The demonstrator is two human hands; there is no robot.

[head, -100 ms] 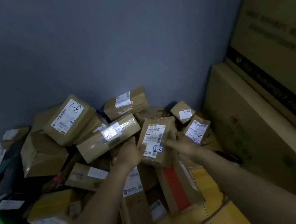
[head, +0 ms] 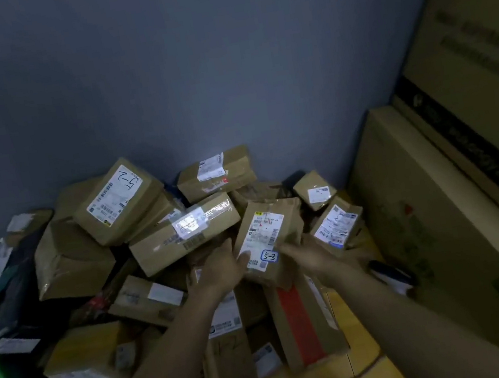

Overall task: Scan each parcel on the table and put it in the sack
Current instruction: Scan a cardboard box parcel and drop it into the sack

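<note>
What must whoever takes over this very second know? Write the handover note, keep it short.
Left hand: open, fingers straight, thumb against the tilted brown cardboard parcel marked 5-3.
Right hand: at that parcel's lower right edge; grip unclear.
Things: pile of brown cardboard parcels on the yellow wooden table; dark handheld device, possibly the scanner, lies right of it. Sack not identifiable.
Done: nothing visibly sacked.
Left: scan 5-3, sack it, then the rest of the pile.

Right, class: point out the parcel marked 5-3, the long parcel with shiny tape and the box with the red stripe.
parcel marked 5-3 (head: 263, 235), head view, middle of its white label.
long parcel with shiny tape (head: 189, 224), head view, on its label.
box with the red stripe (head: 298, 321), head view, on the stripe.
</note>
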